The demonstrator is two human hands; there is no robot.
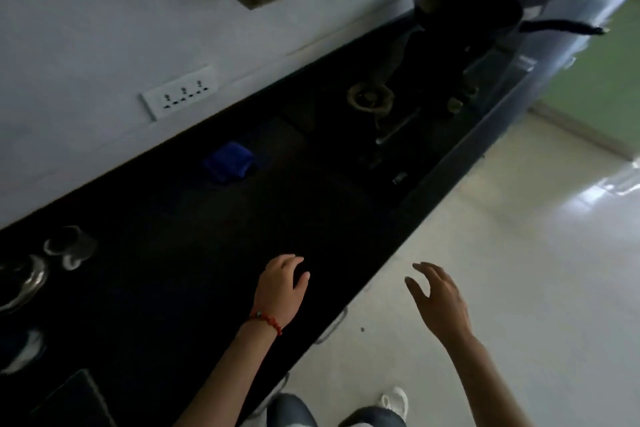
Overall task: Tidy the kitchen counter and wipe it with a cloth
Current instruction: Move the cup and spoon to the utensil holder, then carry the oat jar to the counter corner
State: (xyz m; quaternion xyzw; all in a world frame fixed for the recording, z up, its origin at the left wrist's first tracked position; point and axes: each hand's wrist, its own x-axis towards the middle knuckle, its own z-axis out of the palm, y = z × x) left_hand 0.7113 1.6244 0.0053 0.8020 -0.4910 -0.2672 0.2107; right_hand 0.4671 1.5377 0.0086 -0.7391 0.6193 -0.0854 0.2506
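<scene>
The cloth (228, 161), a small blue folded one, lies on the dark surface (194, 253) near the wall, just short of the stove (408, 107) and well apart from both of my hands. I see my left hand (280, 288) low over the near edge of the surface, fingers loosely curled downward and holding nothing; whether the fingertips actually touch the top I cannot tell (the picture is very dark there). A red bead bracelet (266, 321) sits on that wrist. My right hand (440, 302) hangs out past the edge, above the pale floor (519, 253), its grip spread and relaxed, with nothing in it. On the far end, a black pan (467, 9) stands on the stove with its handle pointing out over the edge. At the left end I make out a clear glass (71, 246) beside a shiny metal bowl (20, 282). A white socket strip (180, 94) is on the wall above the cloth.
</scene>
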